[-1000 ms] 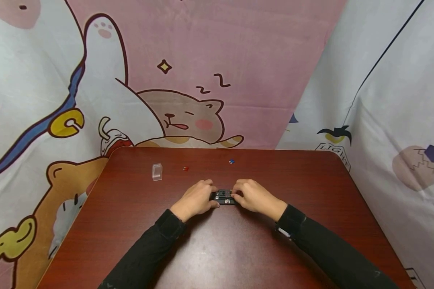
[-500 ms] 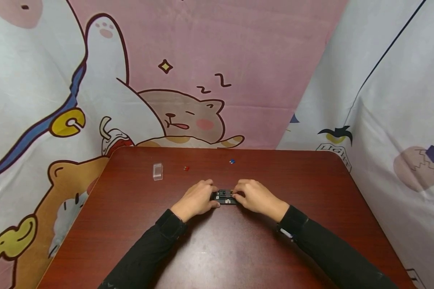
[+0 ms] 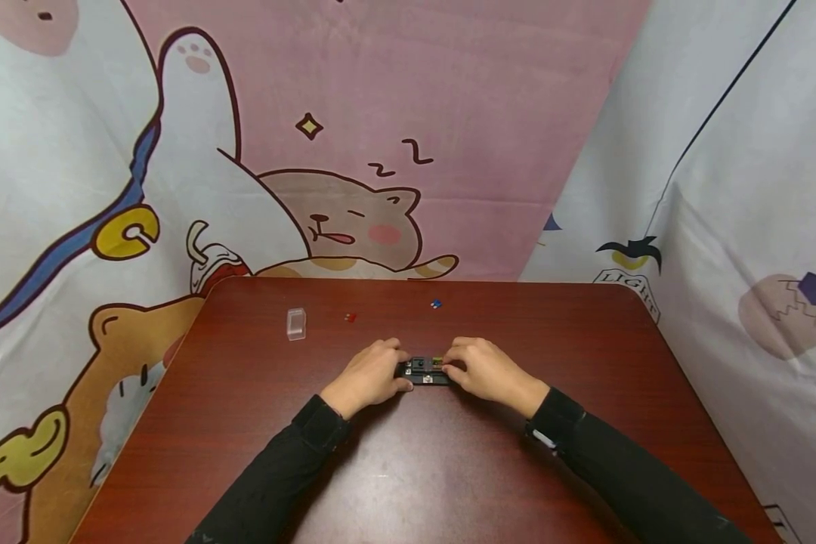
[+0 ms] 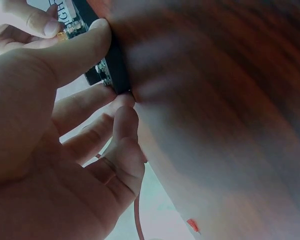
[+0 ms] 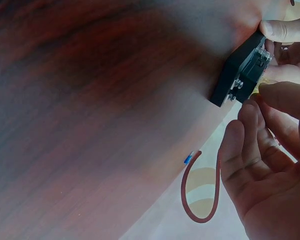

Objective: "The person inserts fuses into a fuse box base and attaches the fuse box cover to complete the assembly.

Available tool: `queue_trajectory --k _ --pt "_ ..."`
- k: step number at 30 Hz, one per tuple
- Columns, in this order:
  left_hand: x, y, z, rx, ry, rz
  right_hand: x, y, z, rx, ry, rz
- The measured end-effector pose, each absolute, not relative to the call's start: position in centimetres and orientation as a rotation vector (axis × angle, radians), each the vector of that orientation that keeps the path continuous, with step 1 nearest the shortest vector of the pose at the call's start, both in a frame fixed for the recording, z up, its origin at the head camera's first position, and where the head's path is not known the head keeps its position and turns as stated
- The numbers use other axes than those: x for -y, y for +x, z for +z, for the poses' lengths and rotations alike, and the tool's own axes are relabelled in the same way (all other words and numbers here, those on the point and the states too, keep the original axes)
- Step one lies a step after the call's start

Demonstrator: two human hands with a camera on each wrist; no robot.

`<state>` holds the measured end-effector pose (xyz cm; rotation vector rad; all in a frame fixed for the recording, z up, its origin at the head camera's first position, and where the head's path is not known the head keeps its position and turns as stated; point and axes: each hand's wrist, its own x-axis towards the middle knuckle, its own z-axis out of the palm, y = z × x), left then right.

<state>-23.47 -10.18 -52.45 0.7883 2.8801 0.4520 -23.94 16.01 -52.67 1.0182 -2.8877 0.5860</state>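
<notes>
A small black rectangular block [image 3: 418,366] with metal screw fittings lies between both hands near the middle of the table. My left hand [image 3: 370,374] grips its left end, the thumb along the near side in the left wrist view, where the block's dark edge [image 4: 117,70] shows. At the right end, my right hand [image 3: 489,372] pinches a tiny yellow piece [image 3: 438,362] between thumb and forefinger. In the right wrist view this yellow piece [image 5: 255,91] sits right against the black block [image 5: 229,75], mostly covered by fingertips.
A clear plastic box [image 3: 295,324] stands at the back left of the brown table [image 3: 381,476]. Small red pieces [image 3: 350,318] and small blue pieces [image 3: 436,304] lie farther back than the hands. A printed cloth [image 3: 489,113] hangs behind the table.
My right hand has shifted slightly to the right, and more of the yellow piece and the block's right end shows. My left hand and the block stay in place.
</notes>
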Motion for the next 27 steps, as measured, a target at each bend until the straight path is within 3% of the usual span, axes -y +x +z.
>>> queue_trajectory --k 14,27 --pt "10.2 -23.5 -52.7 -2.89 0.782 0.462 -16.9 -25.9 -51.6 2.903 0.85 0.916" --pt "10.4 -23.6 -52.8 -2.881 0.786 0.468 -16.8 -30.4 -50.8 2.984 0.553 1.057"
